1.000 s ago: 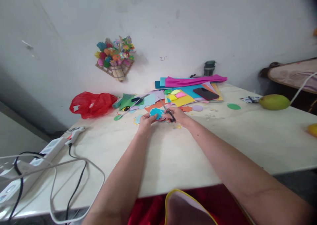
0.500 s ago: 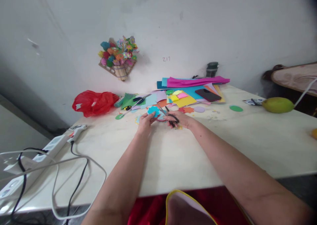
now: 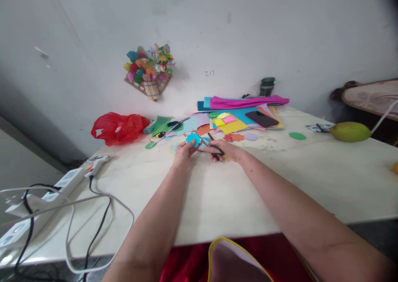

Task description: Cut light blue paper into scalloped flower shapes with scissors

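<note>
Taking the dark phone [image 3: 262, 119] as the landmark, the blue paper flower [image 3: 192, 139] is to its left and nearer the person, raised in the left hand [image 3: 184, 153], whose thumb lies across the front and whose fingers are behind. The right hand [image 3: 228, 148], also left of the phone and nearer the person, is closed around the dark handles of a pair of scissors [image 3: 219, 148]; the blades point toward the flower's right edge, though whether they touch it is too small to tell. The phone lies on a spread of coloured sheets on the surface [image 3: 230, 199]. Just left of it is a yellow sheet [image 3: 231, 126] bearing small yellow and pink pieces; behind it stretches a magenta sheet [image 3: 248, 102]. A lilac disc [image 3: 251, 136] is near the phone on its closer side, a green oval [image 3: 297, 136] to its right, and a greenish-yellow fruit [image 3: 350, 132] farther right. Well left of the phone sits a red plastic bag [image 3: 118, 128].
</note>
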`<state>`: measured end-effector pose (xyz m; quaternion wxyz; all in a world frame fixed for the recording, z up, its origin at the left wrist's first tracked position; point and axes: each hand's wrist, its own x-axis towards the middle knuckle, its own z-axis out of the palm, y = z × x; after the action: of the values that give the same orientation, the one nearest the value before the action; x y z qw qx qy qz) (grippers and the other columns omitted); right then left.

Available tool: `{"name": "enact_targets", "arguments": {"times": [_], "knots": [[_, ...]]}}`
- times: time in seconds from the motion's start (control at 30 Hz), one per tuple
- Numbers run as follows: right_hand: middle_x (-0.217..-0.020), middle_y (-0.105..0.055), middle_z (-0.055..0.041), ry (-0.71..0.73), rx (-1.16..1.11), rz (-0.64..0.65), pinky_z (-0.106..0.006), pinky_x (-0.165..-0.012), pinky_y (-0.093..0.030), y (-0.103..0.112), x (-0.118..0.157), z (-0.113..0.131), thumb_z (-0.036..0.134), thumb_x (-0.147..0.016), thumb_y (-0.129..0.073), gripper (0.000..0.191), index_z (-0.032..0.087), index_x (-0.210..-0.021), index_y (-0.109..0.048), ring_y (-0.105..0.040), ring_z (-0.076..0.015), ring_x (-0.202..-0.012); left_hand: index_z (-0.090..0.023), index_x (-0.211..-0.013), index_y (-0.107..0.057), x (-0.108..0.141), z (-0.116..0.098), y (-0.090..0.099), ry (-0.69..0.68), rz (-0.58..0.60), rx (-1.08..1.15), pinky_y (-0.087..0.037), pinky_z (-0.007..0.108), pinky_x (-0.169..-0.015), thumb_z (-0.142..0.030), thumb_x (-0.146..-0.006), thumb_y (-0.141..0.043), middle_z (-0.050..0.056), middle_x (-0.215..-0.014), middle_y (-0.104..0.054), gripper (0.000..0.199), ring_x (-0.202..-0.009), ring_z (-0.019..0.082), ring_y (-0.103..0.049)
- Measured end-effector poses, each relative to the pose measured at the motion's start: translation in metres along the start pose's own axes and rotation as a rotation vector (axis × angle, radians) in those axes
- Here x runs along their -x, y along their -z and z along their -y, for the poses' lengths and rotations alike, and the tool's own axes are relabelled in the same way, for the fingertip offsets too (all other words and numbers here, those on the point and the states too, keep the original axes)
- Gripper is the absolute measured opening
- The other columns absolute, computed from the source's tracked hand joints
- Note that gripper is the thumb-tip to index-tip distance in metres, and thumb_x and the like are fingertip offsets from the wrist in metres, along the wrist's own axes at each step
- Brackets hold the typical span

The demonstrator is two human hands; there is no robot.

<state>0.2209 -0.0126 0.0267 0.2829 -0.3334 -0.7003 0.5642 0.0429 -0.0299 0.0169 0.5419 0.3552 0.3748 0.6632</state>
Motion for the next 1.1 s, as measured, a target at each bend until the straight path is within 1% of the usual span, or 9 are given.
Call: {"name": "enact_targets", "arguments": {"times": [0.2, 0.57, 0.83, 0.97, 1.1], "knots": [[-0.057, -0.060, 0.0009, -0.002, 0.016, -0.007, -0.014, -0.029, -0.031, -0.0012, -0.0011, -0.0003, 0.045, -0.076, -0.066, 0.032, 0.016, -0.074, -0.054, -0.054, -0.0064, -0.040, -0.012, -0.073, -0.066, 0.0002, 0.0005, -0.0003, 0.007, 0.006, -0.017, -0.049, 0.037, -0.084, -0.026, -0.050, -0.082, 0.006, -0.072, -0.070, 0.031, -0.077, 0.024, -0.069], [-0.057, -0.059, 0.0015, -0.001, 0.027, -0.025, -0.014, -0.029, -0.030, -0.0027, -0.0024, -0.0013, 0.046, -0.075, -0.066, 0.032, 0.016, -0.075, -0.055, -0.052, -0.0062, -0.040, -0.013, -0.072, -0.065, -0.0002, 0.0028, -0.0026, 0.020, -0.039, -0.018, -0.050, 0.032, -0.080, -0.024, -0.053, -0.079, 0.006, -0.071, -0.070, 0.027, -0.075, 0.021, -0.069], [-0.056, -0.058, 0.0023, -0.010, 0.009, -0.045, -0.014, -0.028, -0.029, -0.0051, -0.0016, 0.0006, 0.045, -0.074, -0.068, 0.032, 0.016, -0.076, -0.056, -0.051, -0.0057, -0.039, -0.014, -0.076, -0.066, -0.0006, 0.0045, -0.0036, 0.016, -0.039, -0.014, -0.050, 0.032, -0.079, -0.023, -0.056, -0.077, 0.006, -0.073, -0.071, 0.024, -0.076, 0.021, -0.069], [-0.055, -0.057, 0.0031, -0.012, 0.010, -0.048, -0.014, -0.028, -0.028, -0.0052, -0.0024, -0.0007, 0.046, -0.074, -0.068, 0.032, 0.016, -0.075, -0.055, -0.050, -0.0056, -0.038, -0.014, -0.075, -0.066, -0.0007, 0.0047, -0.0035, 0.012, -0.049, -0.030, -0.050, 0.032, -0.079, -0.024, -0.057, -0.076, 0.006, -0.073, -0.070, 0.023, -0.079, 0.022, -0.069], [-0.053, -0.057, 0.0036, -0.013, 0.017, -0.062, -0.015, -0.028, -0.028, -0.0053, -0.0046, -0.0027, 0.045, -0.073, -0.068, 0.032, 0.017, -0.074, -0.054, -0.050, -0.0056, -0.037, -0.014, -0.075, -0.066, -0.0009, 0.0047, -0.0033, 0.014, -0.050, -0.026, -0.050, 0.031, -0.078, -0.024, -0.057, -0.077, 0.006, -0.074, -0.071, 0.024, -0.078, 0.021, -0.069]]}}
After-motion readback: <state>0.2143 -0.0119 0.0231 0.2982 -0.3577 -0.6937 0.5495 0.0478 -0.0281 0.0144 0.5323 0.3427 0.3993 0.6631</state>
